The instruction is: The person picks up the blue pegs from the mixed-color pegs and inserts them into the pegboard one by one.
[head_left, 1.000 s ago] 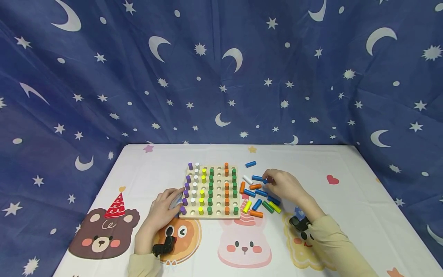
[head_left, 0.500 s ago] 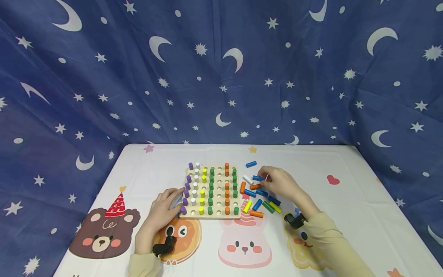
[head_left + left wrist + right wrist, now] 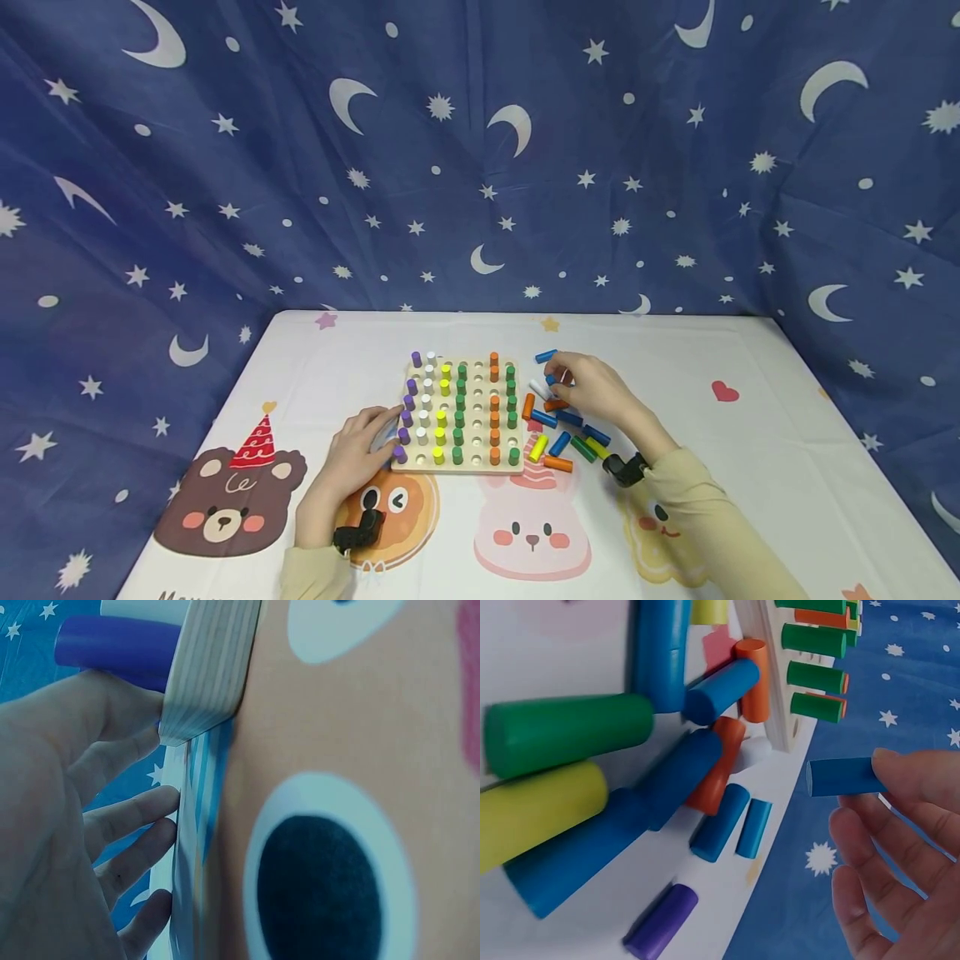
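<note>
The right hand [image 3: 596,387] pinches a blue peg [image 3: 838,778] by one end above the loose pegs [image 3: 570,420], leaving its other end free, while the left hand [image 3: 356,454], fingers loosely spread, touches the pegboard [image 3: 467,469], perhaps steadying it, though pressure is hard to see.

the curtain [image 3: 450,108] is dark blue with white moons, stars and dots, and the white surface [image 3: 645,346] has a print of brown bear [image 3: 221,504]. on the pale wooden board [image 3: 467,468], the standing pegs [image 3: 457,456] are purple, white, yellow, green and orange, while the held peg [image 3: 842,778] is plain blue.
</note>
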{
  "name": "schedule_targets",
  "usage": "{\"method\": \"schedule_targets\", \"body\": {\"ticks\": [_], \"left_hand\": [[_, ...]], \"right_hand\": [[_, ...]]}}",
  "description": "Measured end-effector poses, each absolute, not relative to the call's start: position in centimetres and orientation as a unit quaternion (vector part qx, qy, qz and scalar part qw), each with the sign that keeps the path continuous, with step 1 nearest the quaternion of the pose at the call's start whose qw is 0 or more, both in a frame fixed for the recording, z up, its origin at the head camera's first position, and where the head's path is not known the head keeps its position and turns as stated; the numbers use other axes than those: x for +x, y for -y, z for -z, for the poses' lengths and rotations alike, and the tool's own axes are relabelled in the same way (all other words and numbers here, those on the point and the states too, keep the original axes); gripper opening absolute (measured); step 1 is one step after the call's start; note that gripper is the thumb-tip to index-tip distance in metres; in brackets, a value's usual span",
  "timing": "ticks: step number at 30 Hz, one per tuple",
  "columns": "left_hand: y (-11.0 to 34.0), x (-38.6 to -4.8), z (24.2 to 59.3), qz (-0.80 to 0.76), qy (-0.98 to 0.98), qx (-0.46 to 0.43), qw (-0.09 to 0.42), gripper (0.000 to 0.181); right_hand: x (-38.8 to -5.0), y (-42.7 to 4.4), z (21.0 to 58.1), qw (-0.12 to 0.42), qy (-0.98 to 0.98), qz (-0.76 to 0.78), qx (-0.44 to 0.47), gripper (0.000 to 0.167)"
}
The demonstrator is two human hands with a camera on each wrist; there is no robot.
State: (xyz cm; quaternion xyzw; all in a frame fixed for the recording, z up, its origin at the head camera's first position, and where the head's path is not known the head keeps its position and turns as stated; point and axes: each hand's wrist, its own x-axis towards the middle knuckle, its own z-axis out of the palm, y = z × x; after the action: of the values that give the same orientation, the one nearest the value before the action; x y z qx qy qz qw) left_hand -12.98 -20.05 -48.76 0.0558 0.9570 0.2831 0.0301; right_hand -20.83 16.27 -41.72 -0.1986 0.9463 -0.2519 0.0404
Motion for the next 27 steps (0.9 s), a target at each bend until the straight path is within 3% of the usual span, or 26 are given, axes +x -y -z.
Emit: {"method": "schedule_targets", "body": {"ticks": [27], "left_hand": [[20.0, -13.0, 48.8, -0.284, -0.957, 0.054, 0.030, 0.052]], "right_hand": [[-23.2, -12.9, 40.0, 0.030, -0.932, 0.271, -0.240, 0.016]]}}
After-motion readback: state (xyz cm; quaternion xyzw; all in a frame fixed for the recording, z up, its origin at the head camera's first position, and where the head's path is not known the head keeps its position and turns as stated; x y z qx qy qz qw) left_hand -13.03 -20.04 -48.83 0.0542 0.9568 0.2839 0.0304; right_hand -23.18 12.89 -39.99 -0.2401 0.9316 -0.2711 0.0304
